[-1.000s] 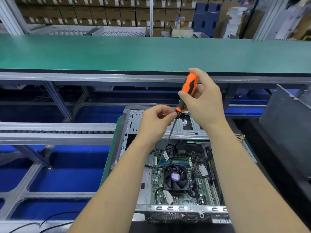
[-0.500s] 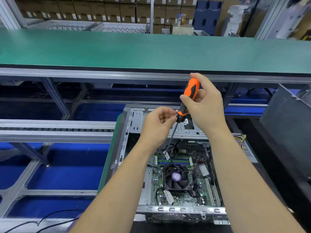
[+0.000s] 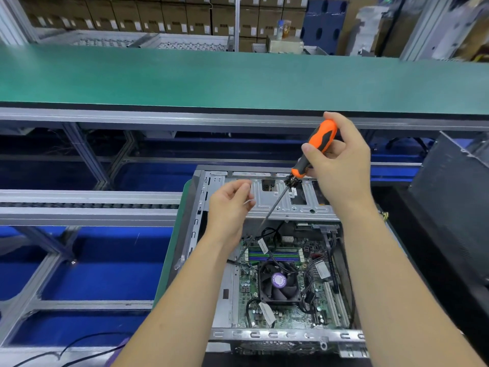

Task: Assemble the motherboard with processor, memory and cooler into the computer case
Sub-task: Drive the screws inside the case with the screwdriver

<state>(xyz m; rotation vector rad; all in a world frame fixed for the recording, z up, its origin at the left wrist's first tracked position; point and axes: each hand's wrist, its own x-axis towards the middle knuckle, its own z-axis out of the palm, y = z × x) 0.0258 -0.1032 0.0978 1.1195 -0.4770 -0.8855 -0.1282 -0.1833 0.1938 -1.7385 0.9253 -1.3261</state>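
Right hand [image 3: 341,165] grips the orange screwdriver [image 3: 316,147] by its handle, shaft angled down toward the board's [image 3: 288,311] far left corner inside the case [image 3: 267,202]. Left hand [image 3: 230,207] hangs just left of the shaft, fingers curled and thumb to fingertip; whether it pinches a screw cannot be told.

Risks, as judged: a screw dropped among the cables and fan [image 3: 279,283] could lodge under the board; a slipping tip could gouge traces or nick a cable; a tilted shaft could cross-thread.

The case lies open at the near edge of a dark bench. Beyond it runs a green belt [image 3: 238,78], with stacked cartons [image 3: 158,14] behind it.
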